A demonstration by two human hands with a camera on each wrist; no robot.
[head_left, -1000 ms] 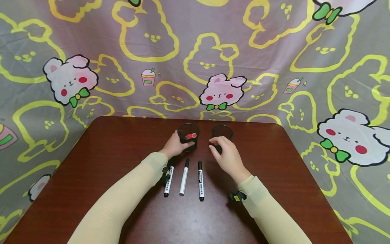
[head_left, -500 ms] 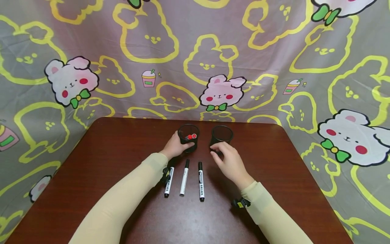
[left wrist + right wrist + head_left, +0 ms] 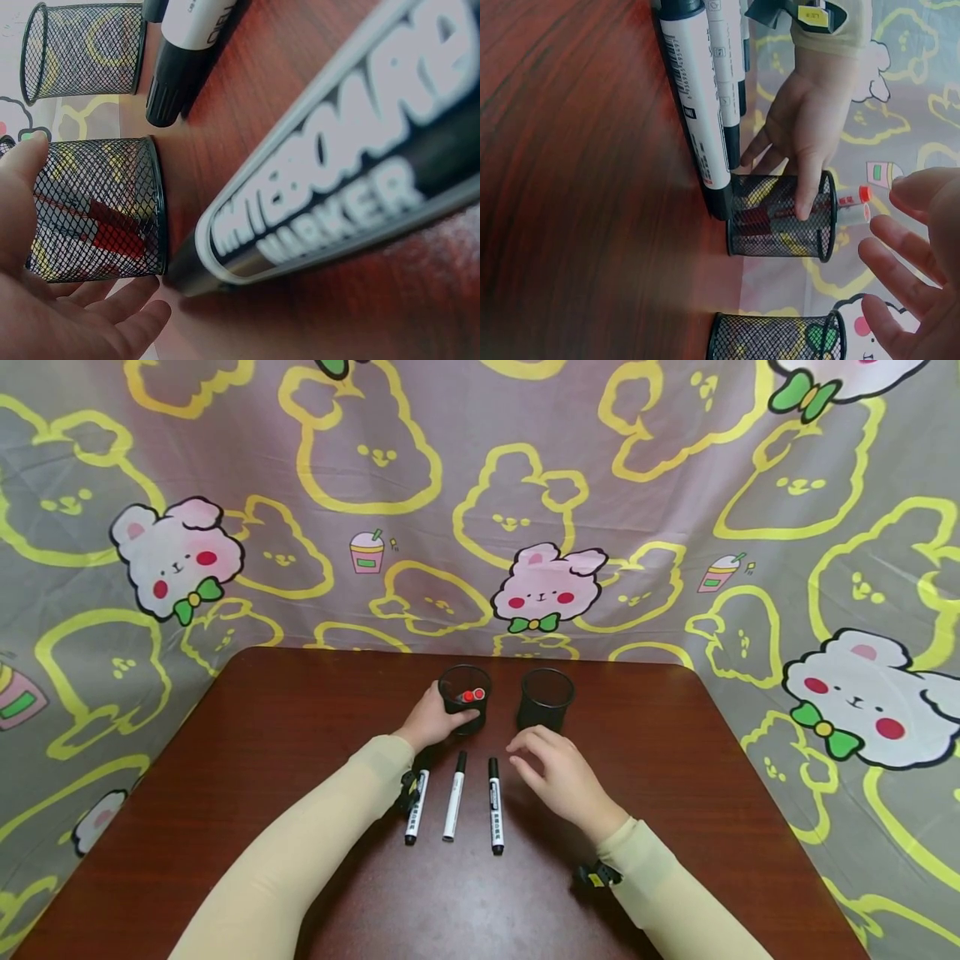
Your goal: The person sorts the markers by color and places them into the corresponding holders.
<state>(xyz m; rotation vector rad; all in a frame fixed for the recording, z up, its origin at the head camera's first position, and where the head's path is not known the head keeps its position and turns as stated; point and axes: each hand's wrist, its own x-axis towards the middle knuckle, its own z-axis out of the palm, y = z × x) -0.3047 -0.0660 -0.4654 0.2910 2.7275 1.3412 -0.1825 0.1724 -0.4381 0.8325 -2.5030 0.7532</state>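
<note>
My left hand (image 3: 431, 722) grips a black mesh pen cup (image 3: 97, 165), thumb on one side and fingers on the other. Inside that cup stand red-ended markers (image 3: 477, 694). My right hand (image 3: 558, 777) hovers near the right whiteboard marker (image 3: 495, 810), fingers loosely bent and holding nothing. A middle marker (image 3: 453, 802) and a left marker (image 3: 416, 810) lie beside it, all white with black ends. The left wrist's camera partly covers the left marker. A second mesh cup (image 3: 546, 710) stands just beyond my right hand; no pens show in it.
The brown table (image 3: 300, 693) has a patterned cloth (image 3: 637, 510) hanging behind its far edge and along both sides. Both cups stand toward the back of the table, a small gap between them. The markers lie nearer me, roughly side by side.
My right hand has drawn back from the right cup toward me, down near the right marker, and its fingers have spread a little. The left hand and its cup have stayed put.
</note>
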